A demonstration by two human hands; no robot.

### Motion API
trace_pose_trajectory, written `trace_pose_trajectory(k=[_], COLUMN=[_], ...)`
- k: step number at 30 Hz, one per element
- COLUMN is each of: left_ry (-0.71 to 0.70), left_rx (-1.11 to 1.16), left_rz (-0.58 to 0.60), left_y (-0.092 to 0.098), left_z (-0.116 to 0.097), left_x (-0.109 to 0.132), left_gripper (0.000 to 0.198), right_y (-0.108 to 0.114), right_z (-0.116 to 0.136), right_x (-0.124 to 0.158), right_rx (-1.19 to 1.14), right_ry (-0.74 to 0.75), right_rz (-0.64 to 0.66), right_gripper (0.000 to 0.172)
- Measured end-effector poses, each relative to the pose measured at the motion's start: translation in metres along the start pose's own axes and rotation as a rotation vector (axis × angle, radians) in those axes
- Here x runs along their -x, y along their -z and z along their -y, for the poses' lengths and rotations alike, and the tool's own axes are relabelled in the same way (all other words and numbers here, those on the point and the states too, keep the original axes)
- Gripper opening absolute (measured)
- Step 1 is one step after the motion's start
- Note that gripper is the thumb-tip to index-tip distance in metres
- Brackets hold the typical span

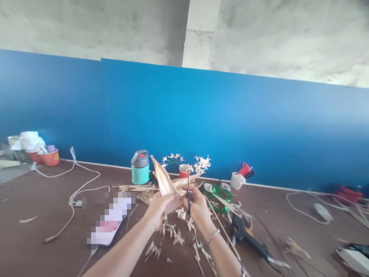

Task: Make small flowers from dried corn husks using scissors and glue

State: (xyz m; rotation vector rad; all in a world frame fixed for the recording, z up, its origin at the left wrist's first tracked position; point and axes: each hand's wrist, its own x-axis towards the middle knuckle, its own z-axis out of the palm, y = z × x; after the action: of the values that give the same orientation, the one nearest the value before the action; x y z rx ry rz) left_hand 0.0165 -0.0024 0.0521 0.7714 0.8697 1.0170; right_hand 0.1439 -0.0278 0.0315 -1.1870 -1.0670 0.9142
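Note:
My left hand (159, 206) is closed on a dried, pale leaf husk (163, 177) that points up and away from me. My right hand (198, 204) grips scissors (188, 192), whose thin blades stand upright beside the husk. Both hands meet above the brown table (43, 200). Small folded husk flowers and cut scraps (175, 234) lie on the table below the hands. A bracelet sits on my right wrist.
A teal bottle with a grey lid (140, 167), a red cup holding husk flowers (184, 164), green ribbon (220, 194), a black glue gun (249, 238), white cables (83, 184), red bowls (49, 157) and a blue wall panel behind.

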Motion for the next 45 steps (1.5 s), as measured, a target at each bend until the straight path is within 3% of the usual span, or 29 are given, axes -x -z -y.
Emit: trace_pose_trajectory(k=[4,7,12,18,45], left_ry=[-0.013,-0.020,-0.065,-0.072,-0.070], left_rx=[-0.018,-0.008,0.132,0.176,0.212], left_rz=[-0.096,-0.162,-0.097,-0.158,-0.135], left_y=[0.000,0.003,0.010,0.013,0.017], left_z=[-0.002,-0.007,-0.012,-0.014,-0.013], left_x=[0.001,0.000,-0.005,-0.008,-0.012], left_gripper=[0.027,0.028,0.024,0.025,0.022], right_y=[-0.001,-0.003,-0.005,-0.008,-0.007], right_z=[-0.001,0.002,0.010,0.012,0.010], right_x=[0.001,0.003,0.010,0.016,0.012], right_rx=[0.025,-0.002,0.023,0.014,0.096], right_ry=[0.027,-0.033,-0.241,-0.269,-0.228], right_rz=[0.010,0.058,0.329,0.496,0.429], right_gripper=[0.033,0.029,0.044,0.054,0.047])
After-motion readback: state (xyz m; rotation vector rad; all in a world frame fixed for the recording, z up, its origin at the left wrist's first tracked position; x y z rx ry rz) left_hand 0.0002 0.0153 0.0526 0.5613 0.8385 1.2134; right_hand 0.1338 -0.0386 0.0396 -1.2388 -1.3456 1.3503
